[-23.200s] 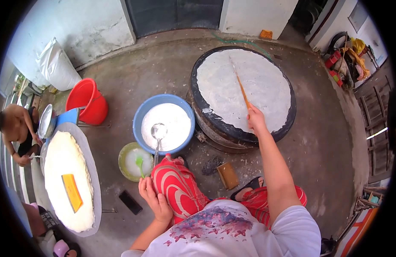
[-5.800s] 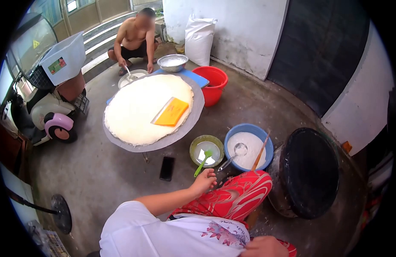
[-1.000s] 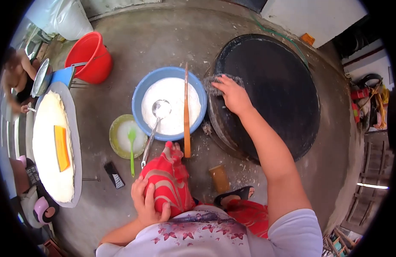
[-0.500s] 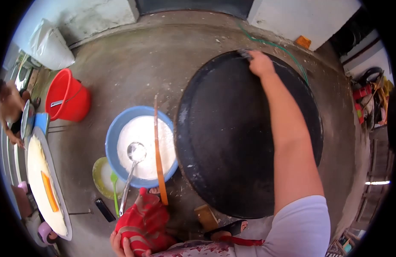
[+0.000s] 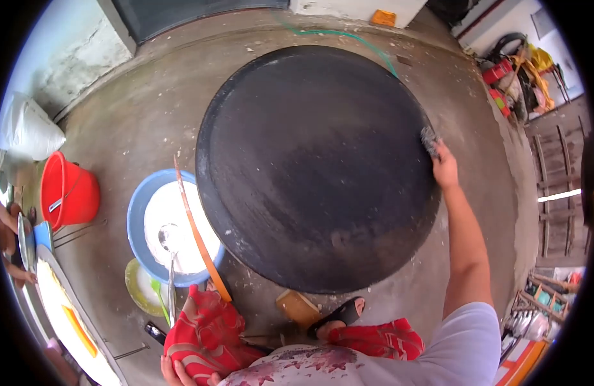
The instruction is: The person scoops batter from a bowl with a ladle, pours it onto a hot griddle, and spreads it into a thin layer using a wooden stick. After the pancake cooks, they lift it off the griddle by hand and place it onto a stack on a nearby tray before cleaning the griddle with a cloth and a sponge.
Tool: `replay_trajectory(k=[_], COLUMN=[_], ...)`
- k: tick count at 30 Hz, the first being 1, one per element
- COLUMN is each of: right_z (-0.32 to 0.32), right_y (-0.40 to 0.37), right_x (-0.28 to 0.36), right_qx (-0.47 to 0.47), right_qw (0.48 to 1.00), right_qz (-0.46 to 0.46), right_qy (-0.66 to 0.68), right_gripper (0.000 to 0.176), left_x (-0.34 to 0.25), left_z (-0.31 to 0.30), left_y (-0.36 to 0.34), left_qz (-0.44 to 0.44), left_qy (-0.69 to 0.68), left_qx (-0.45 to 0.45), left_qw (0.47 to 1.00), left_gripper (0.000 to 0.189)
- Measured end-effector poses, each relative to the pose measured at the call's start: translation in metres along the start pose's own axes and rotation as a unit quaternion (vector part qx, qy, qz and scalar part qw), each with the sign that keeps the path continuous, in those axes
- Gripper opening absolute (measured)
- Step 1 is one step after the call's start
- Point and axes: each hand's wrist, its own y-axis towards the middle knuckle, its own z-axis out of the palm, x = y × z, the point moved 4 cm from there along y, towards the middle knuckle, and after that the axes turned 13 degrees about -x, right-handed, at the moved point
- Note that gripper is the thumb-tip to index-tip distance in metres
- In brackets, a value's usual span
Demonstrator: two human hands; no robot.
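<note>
At right on the black griddle (image 5: 316,167), the right hand (image 5: 445,165) grips a grey scouring pad (image 5: 429,139). The left hand (image 5: 177,373), fingers parted, rests on a red-trousered knee (image 5: 204,338).

Head-worn view — forward, down onto the griddle (image 5: 319,167).

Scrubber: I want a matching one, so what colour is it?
The scrubber is grey; head view shows it best.
</note>
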Motion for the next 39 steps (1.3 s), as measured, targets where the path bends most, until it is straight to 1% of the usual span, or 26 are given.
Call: replay_trajectory(k=[2,4,6,7,8,10,11,14,15,17,18,20,21,23,24,26,27,28,29,30,31,32,33,34,36,39], right_z=[-0.034,-0.06,-0.086,-0.098,-0.109,-0.115,-0.117,-0.103,-0.095,-0.055,-0.041,-0.007,0.006,0.017,0.022,0.015,0.015,0.019,0.03,0.04,0.036,0.026,0.019,0.017,0.013,0.041], right_y=[-0.044,-0.099,-0.147,-0.171,-0.189,-0.221,-0.235,-0.28,-0.301,-0.352,-0.37,-0.393,-0.396,-0.387,-0.385,-0.372,-0.374,-0.383,-0.394,-0.407,-0.41,-0.413,-0.417,-0.423,-0.435,-0.468], right_x=[0.024,0.038,0.085,0.115,0.144,0.195,0.223,0.3,0.314,0.322,0.326,0.323,0.324,0.337,0.34,0.349,0.346,0.337,0.32,0.304,0.303,0.299,0.293,0.293,0.291,0.267], right_qx=[0.027,0.023,0.039,0.057,0.073,0.114,0.135,0.241,0.251,0.381,0.39,0.431,0.436,0.326,0.33,0.263,0.299,0.301,0.341,0.376,0.38,0.399,0.412,0.415,0.436,0.452], right_qw=[0.999,0.996,0.994,0.992,0.99,0.984,0.974,0.917,0.911,0.877,0.87,0.879,0.875,0.921,0.918,0.932,0.925,0.924,0.924,0.91,0.908,0.912,0.901,0.9,0.883,0.865], right_qz=[0.002,-0.021,-0.036,-0.041,-0.049,-0.072,-0.094,-0.132,-0.127,0.013,0.014,0.039,0.036,-0.13,-0.128,-0.215,-0.183,-0.179,-0.064,0.051,0.053,0.084,0.112,0.113,0.054,0.088], right_qy=[0.031,0.083,0.097,0.102,0.107,0.119,0.156,0.289,0.301,0.292,0.303,0.201,0.209,0.171,0.178,0.128,0.151,0.151,0.161,0.169,0.17,0.048,-0.073,-0.07,-0.167,-0.197], right_gripper=[0.037,0.038,0.045,0.048,0.05,0.05,0.05,0.048,0.048,0.046,0.046,0.041,0.041,0.044,0.044,0.05,0.055,0.055,0.059,0.063,0.063,0.076,0.09,0.09,0.11,0.112], left_x=[-0.001,0.001,0.014,0.026,0.026,0.023,0.022,0.019,0.019,0.02,0.022,0.029,0.033,0.041,0.043,0.047,0.049,0.051,0.053,0.053,0.053,0.054,0.054,0.055,0.055,0.055], left_z=[0.0,-0.002,0.001,0.0,-0.001,-0.003,-0.003,-0.004,-0.006,-0.008,-0.009,-0.011,-0.011,-0.012,-0.013,-0.014,-0.014,-0.014,-0.013,-0.013,-0.013,-0.013,-0.012,-0.012,-0.011,-0.012], left_y=[-0.004,-0.012,-0.03,-0.036,-0.036,-0.033,-0.033,-0.03,-0.03,-0.032,-0.034,-0.04,-0.043,-0.047,-0.048,-0.049,-0.049,-0.05,-0.05,-0.05,-0.05,-0.049,-0.049,-0.049,-0.051,-0.049], left_qz=[-0.001,0.001,-0.031,-0.016,0.0,0.005,0.013,0.031,0.032,0.027,0.022,0.013,0.009,0.005,0.004,0.004,0.002,0.0,-0.004,-0.004,-0.004,-0.004,-0.004,-0.003,-0.003,0.007], left_qy=[-0.017,-0.021,-0.032,-0.031,-0.047,-0.072,-0.077,-0.099,-0.107,-0.118,-0.121,-0.131,-0.135,-0.132,-0.13,-0.126,-0.131,-0.136,-0.14,-0.138,-0.141,-0.143,-0.139,-0.139,-0.134,-0.135], left_qx=[-0.072,-0.063,-0.079,-0.045,-0.04,-0.029,-0.027,-0.024,-0.025,-0.031,-0.033,-0.048,-0.052,-0.054,-0.058,-0.058,-0.062,-0.065,-0.063,-0.058,-0.058,-0.058,-0.055,-0.057,-0.056,-0.064], left_qw=[0.997,0.998,0.996,0.998,0.998,0.997,0.997,0.994,0.993,0.992,0.992,0.99,0.989,0.99,0.99,0.99,0.99,0.989,0.988,0.989,0.988,0.988,0.989,0.989,0.989,0.989], left_gripper=[0.069,0.071,0.067,0.07,0.07,0.067,0.067,0.066,0.066,0.066,0.067,0.067,0.067,0.067,0.067,0.067,0.067,0.067,0.067,0.067,0.066,0.065,0.065,0.066,0.067,0.067])
